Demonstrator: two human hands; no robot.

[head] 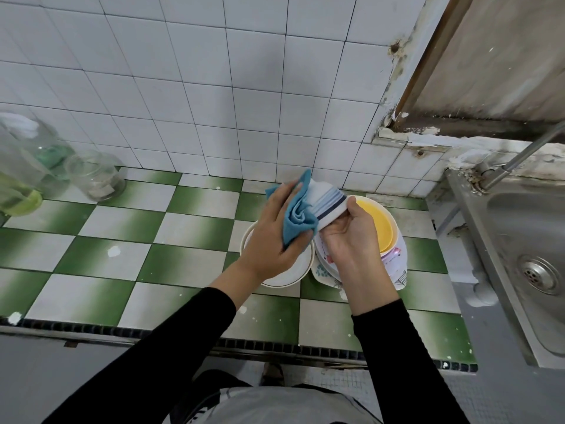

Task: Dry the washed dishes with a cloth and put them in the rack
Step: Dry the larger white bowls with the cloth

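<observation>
Left of the sink (519, 240), above a green-and-white checked counter (122, 261): white bowl with blue stripes (328, 203), tipped on its side, gripped at the rim by the right hand (351, 237), fingers curled round it. Pressed against its outer wall, a bunched blue cloth (298, 215), clutched in the left hand (275, 237). Beneath, a yellow bowl (379, 224) nested on patterned plates (397, 264), beside a white dish (293, 267). Furthest from the sink, glass jars (94, 175).
</observation>
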